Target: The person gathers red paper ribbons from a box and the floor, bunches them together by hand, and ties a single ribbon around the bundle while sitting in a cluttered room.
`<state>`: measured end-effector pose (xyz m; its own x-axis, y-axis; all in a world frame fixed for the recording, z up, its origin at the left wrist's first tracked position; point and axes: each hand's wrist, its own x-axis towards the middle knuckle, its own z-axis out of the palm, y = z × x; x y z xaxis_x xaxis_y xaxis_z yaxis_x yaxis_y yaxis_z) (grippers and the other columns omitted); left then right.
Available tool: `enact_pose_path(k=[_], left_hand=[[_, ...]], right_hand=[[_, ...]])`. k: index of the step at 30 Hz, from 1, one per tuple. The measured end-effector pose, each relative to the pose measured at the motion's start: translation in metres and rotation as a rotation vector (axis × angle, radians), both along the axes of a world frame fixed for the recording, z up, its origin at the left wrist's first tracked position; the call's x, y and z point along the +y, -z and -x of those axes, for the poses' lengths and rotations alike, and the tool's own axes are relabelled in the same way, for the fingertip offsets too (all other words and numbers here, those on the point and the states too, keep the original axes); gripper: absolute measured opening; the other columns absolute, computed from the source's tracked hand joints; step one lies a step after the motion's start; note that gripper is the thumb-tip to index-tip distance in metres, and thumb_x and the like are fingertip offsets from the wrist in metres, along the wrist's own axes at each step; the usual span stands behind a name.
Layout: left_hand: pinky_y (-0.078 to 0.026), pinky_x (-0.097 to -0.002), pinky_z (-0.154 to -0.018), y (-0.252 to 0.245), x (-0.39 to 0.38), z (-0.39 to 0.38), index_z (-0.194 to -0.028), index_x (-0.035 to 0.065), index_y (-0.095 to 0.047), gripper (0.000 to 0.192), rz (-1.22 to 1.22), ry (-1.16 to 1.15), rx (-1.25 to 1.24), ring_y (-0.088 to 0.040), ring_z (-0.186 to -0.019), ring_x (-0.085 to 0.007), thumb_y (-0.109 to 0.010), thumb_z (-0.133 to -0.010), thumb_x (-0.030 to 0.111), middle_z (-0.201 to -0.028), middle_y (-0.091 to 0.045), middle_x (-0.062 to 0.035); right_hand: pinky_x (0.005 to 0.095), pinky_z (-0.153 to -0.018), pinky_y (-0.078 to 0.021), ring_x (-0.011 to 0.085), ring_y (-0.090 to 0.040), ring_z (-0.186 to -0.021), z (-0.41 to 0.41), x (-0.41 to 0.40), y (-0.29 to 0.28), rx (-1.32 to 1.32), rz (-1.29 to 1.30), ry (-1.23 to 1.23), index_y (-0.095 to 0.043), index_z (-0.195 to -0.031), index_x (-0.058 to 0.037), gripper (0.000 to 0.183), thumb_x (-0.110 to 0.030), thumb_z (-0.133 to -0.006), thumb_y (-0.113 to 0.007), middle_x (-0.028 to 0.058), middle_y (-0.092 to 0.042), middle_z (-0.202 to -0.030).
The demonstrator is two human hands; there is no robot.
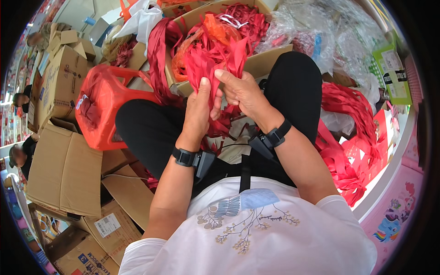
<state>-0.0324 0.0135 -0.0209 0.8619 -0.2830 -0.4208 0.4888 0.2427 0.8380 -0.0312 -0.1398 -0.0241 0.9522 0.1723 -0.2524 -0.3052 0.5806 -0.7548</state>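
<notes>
Between my knees, my left hand (202,106) grips a bunch of red ribbon strips (201,63), thumb up along the strips. Close beside it, my right hand (240,91) pinches another part of the red ribbons (238,55) between thumb and fingers. The strips' ends fan out above both hands. Beyond them stands an open cardboard box (266,61) with a tangle of red ribbon (249,19) and an orange plastic bag (218,27) in it. A long hank of red ribbon (160,62) hangs over the box's left side. Both my wrists wear black straps with dark devices.
A red plastic stool (110,103) stands at left, with ribbon on it. Cardboard boxes (65,168) are stacked beyond it, where people are partly visible. Clear plastic wrap (309,20) lies at upper right. More red ribbon hanks (354,103) lie right of my knee, near a green box (395,72).
</notes>
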Motion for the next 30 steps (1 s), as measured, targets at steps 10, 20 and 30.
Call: enact_pose_path(k=[10, 20, 30], left_hand=[[-0.032, -0.0234, -0.043, -0.001, -0.0044, 0.0012, -0.092, 0.0042, -0.06, 0.051, -0.019, 0.03, 0.01, -0.04, -0.044, -0.0091, -0.043, -0.105, 0.05, -0.062, -0.053, -0.0021], [-0.031, -0.0231, -0.042, -0.0013, -0.0053, 0.0016, -0.092, 0.0043, -0.06, 0.052, 0.028, 0.052, 0.03, -0.038, -0.044, -0.0086, -0.041, -0.106, 0.05, -0.062, -0.052, -0.0015], [-0.029, -0.023, -0.041, 0.0013, -0.0033, -0.0007, -0.095, 0.0049, -0.058, 0.053, 0.181, 0.009, 0.127, -0.033, -0.041, -0.007, -0.039, -0.105, 0.053, -0.061, -0.046, 0.0011]], right_hand=[[0.0221, -0.04, -0.027, 0.0047, -0.04, -0.042, -0.0011, -0.0009, 0.0061, 0.023, 0.004, 0.031, -0.064, -0.082, -0.006, 0.021, -0.022, -0.095, -0.066, 0.0024, -0.06, -0.065], [0.0233, -0.042, -0.028, 0.0049, -0.04, -0.043, 0.0002, -0.0018, 0.0065, 0.012, 0.018, 0.018, -0.063, -0.078, -0.0059, 0.025, -0.024, -0.094, -0.065, 0.0016, -0.058, -0.063], [0.0235, -0.042, -0.0258, 0.0038, -0.037, -0.045, 0.0012, -0.0034, 0.0055, 0.011, 0.037, 0.02, -0.062, -0.081, -0.0095, 0.02, -0.024, -0.094, -0.067, -0.003, -0.052, -0.06]])
